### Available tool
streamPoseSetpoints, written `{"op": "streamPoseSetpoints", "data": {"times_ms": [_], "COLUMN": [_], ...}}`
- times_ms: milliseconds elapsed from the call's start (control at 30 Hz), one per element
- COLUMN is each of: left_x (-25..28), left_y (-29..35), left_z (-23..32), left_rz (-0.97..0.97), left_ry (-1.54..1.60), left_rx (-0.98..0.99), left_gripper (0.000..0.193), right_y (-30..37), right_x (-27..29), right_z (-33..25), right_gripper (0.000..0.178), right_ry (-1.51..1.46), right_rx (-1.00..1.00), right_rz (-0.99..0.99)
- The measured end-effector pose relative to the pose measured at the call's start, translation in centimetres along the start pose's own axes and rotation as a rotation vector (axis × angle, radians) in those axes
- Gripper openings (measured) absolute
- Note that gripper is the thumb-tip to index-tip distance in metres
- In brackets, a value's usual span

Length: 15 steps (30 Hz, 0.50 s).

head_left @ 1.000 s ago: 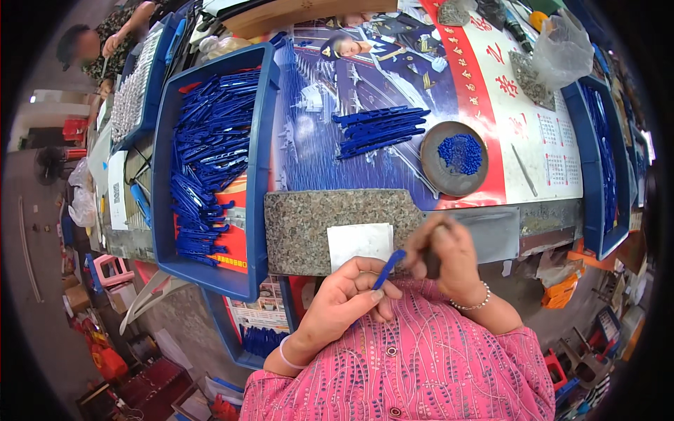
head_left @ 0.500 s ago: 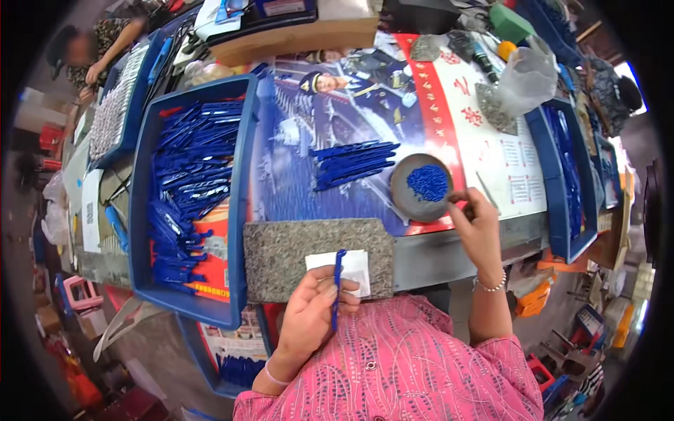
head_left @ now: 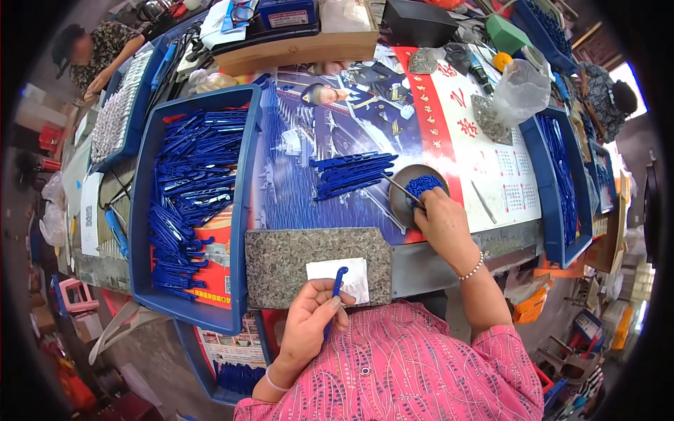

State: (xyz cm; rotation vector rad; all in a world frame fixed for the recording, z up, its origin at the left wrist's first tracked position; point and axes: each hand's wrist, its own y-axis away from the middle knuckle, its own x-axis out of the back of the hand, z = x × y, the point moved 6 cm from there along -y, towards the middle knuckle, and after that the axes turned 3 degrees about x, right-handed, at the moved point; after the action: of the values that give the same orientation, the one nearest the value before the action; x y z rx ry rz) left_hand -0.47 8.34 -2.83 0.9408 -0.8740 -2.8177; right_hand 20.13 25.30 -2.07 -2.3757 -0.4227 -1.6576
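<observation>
My left hand (head_left: pixel 312 319) is closed on a slim blue plastic piece (head_left: pixel 339 281) with a curved tip, held upright in front of the pink shirt. Just behind it, a white folded cloth or paper (head_left: pixel 357 281) lies on a speckled stone slab (head_left: pixel 281 263). My right hand (head_left: pixel 446 221) reaches over a round grey dish (head_left: pixel 400 203), fingers closed on a thin metal rod (head_left: pixel 401 188) that points toward the far left. Small blue bits (head_left: pixel 423 184) fill part of the dish. Left of it lies a row of similar blue pieces (head_left: pixel 351 173).
A large blue tray (head_left: pixel 242 210) full of blue pieces stands on the left. Another blue tray (head_left: pixel 562 217) is on the right. A pointed metal tool (head_left: pixel 483 202) and a clear plastic bag (head_left: pixel 523 91) lie on the poster. Two people sit at the far sides.
My right hand has moved left, over the dish, and the metal rod now shows in its fingers. The left hand's blue piece has turned, its curved tip showing.
</observation>
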Motion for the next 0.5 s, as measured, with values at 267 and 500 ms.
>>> {"op": "streamPoseSetpoints", "data": {"times_ms": [267, 500], "left_x": [-0.11, -0.13], "left_y": [-0.32, -0.68], "left_z": [0.11, -0.10], "left_rz": [0.029, -0.002], "left_ry": [-0.033, -0.027], "left_rx": [0.012, 0.022], "left_gripper": [0.021, 0.021], "right_y": [-0.57, -0.81], "right_x": [0.09, -0.33], "right_z": [-0.31, -0.25], "right_gripper": [0.012, 0.012], "right_ry": [0.005, 0.002], "right_rx": [0.019, 0.006], "right_rz": [-0.012, -0.001]}}
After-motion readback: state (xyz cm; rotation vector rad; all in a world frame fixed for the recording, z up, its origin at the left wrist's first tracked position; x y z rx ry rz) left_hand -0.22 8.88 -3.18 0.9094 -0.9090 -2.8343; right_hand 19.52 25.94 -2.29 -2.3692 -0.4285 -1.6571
